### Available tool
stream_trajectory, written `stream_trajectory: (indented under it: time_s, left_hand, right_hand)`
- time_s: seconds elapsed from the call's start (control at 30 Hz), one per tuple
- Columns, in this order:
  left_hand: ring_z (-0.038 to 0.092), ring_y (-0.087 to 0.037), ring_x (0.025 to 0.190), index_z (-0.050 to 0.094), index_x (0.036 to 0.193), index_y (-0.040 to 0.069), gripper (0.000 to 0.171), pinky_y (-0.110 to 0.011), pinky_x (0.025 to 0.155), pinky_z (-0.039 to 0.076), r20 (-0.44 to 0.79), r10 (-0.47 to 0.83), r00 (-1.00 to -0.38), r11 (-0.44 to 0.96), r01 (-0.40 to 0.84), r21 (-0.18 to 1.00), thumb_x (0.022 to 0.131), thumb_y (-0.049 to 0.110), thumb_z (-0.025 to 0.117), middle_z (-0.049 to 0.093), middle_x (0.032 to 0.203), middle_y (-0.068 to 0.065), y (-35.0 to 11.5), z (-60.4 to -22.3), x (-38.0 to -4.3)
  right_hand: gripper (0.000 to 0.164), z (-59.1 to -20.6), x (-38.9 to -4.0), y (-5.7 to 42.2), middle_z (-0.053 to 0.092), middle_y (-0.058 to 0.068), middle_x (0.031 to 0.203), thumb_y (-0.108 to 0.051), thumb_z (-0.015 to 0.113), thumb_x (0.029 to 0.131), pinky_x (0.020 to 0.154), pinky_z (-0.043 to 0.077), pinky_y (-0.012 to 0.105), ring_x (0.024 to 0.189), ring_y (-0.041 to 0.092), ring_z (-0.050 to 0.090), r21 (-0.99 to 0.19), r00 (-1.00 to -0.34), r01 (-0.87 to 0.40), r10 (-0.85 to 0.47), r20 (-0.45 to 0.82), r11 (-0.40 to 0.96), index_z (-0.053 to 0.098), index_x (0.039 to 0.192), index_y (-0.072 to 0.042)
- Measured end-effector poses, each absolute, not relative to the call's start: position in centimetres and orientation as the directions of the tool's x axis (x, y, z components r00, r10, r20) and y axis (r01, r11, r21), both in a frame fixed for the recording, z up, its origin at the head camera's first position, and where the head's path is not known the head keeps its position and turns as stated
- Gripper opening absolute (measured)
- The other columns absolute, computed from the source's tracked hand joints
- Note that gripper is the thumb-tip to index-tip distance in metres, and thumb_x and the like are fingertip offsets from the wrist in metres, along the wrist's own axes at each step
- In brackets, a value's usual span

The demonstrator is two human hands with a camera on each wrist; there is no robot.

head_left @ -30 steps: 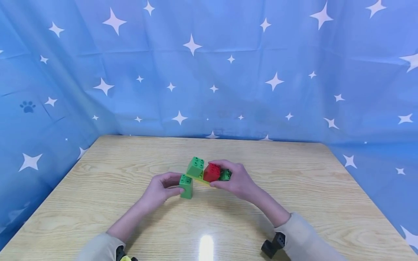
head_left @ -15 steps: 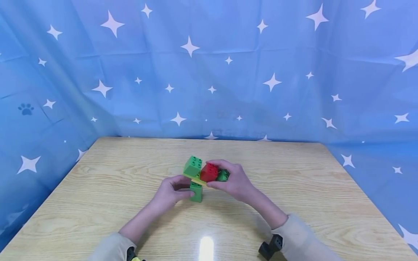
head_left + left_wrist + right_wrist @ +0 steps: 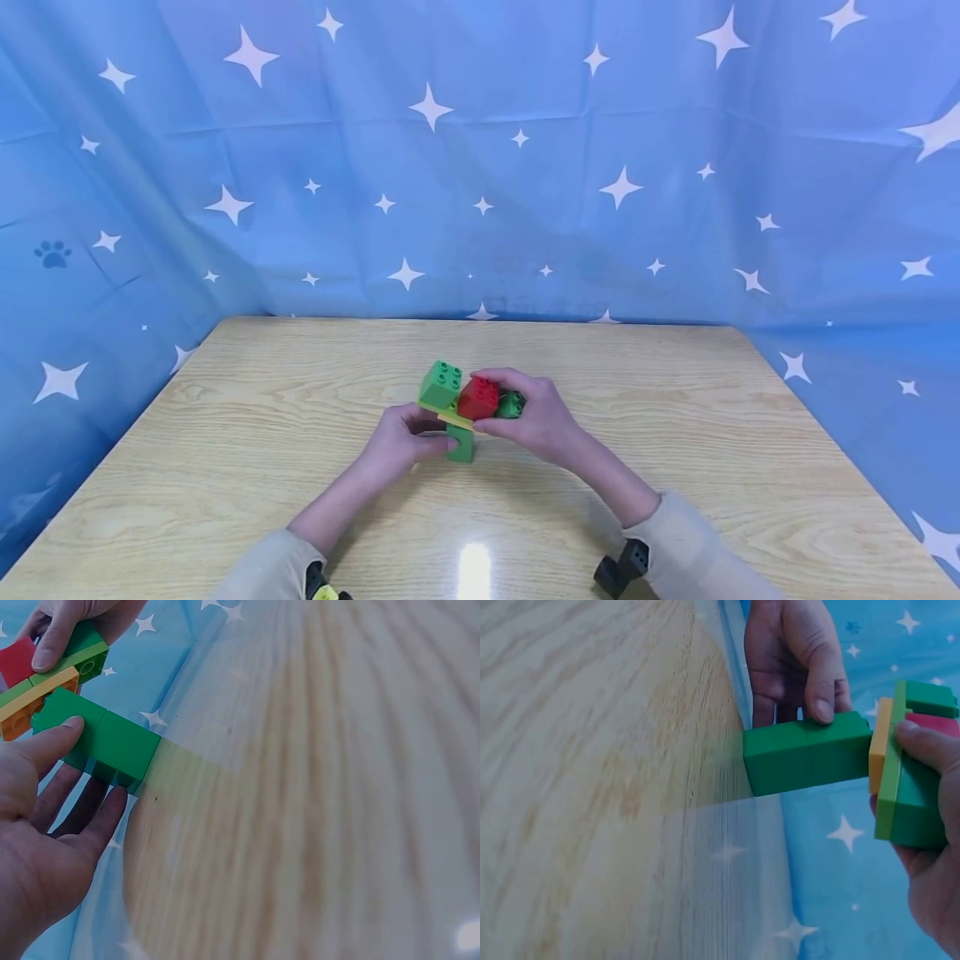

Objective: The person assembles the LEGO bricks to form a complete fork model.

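Near the middle of the table, my left hand (image 3: 397, 442) pinches a stack of two green toy bricks (image 3: 112, 742) between thumb and fingers. The stack is upright, its lower end at or close to the tabletop. My right hand (image 3: 549, 421) grips a built piece just above it. This piece has a lime plate (image 3: 889, 791) with an orange-yellow plate (image 3: 879, 746) underneath. On top sit a green brick (image 3: 441, 385), a red brick (image 3: 478, 398) and another green brick (image 3: 511, 406). The stack's studs meet or nearly meet the orange-yellow plate; whether they are joined I cannot tell.
The light wooden table (image 3: 300, 358) carries a bright light reflection (image 3: 474, 571) near its front. A blue curtain with white stars (image 3: 480, 167) hangs behind and along the sides. Black wrist devices (image 3: 622, 568) show at both sleeves.
My left hand has moved right with the green stack, bringing it under the plates of the built piece. The right hand has shifted only slightly left, still gripping its piece.
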State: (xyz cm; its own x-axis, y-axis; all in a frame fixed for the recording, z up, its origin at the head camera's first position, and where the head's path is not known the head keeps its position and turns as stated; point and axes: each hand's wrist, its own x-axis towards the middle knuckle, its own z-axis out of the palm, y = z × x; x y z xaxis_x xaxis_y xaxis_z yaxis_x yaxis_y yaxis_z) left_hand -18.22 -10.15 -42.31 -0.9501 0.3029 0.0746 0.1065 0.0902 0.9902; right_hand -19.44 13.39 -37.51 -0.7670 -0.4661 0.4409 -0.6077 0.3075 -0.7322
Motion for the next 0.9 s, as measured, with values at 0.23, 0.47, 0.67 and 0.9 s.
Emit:
stream_trajectory:
  time_s: [0.23,0.47,0.67,0.9]
  left_hand:
    - [0.067,-0.037,0.114,0.071,0.121,-0.002,0.037,-0.039,0.093,0.058,0.092,0.319,-0.943,0.087,0.126,0.988,0.085,0.001,0.08,0.073,0.116,-0.016,-10.1,-42.4,-18.3]
    - [0.063,-0.037,0.12,0.065,0.129,-0.002,0.046,-0.039,0.096,0.056,0.094,0.351,-0.932,0.06,0.122,0.991,0.086,0.001,0.08,0.068,0.126,-0.018,-10.7,-41.7,-18.3]
    - [0.056,-0.032,0.131,0.05,0.148,0.005,0.073,-0.036,0.104,0.05,0.136,0.282,-0.95,0.068,0.161,0.985,0.083,0.001,0.083,0.058,0.142,-0.015,-12.0,-39.2,-18.3]
    - [0.054,-0.025,0.134,0.059,0.142,0.008,0.062,-0.039,0.11,0.045,0.299,0.282,-0.912,0.072,0.331,0.941,0.085,0.001,0.082,0.06,0.142,-0.006,-12.4,-35.7,-18.0]
  right_hand:
    - [0.056,-37.1,-19.7,13.4,0.071,0.01,0.121,-0.004,0.087,0.081,0.083,0.06,0.031,0.103,0.024,0.07,-0.704,-0.745,-0.632,-0.503,0.438,0.324,0.065,0.132,-0.002]
    - [0.055,-36.7,-19.8,13.5,0.073,0.01,0.117,-0.005,0.088,0.081,0.081,0.06,0.031,0.1,0.022,0.07,-0.68,-0.738,-0.641,-0.529,0.419,0.356,0.065,0.131,-0.004]
    - [0.054,-36.5,-19.7,13.5,0.074,0.009,0.114,-0.006,0.088,0.081,0.081,0.059,0.031,0.098,0.02,0.07,-0.675,-0.745,-0.635,-0.53,0.406,0.375,0.065,0.131,-0.005]
    - [0.052,-36.4,-19.5,13.3,0.074,0.007,0.113,-0.006,0.087,0.081,0.081,0.059,0.031,0.097,0.02,0.07,-0.675,-0.754,-0.627,-0.519,0.402,0.389,0.065,0.129,-0.005]
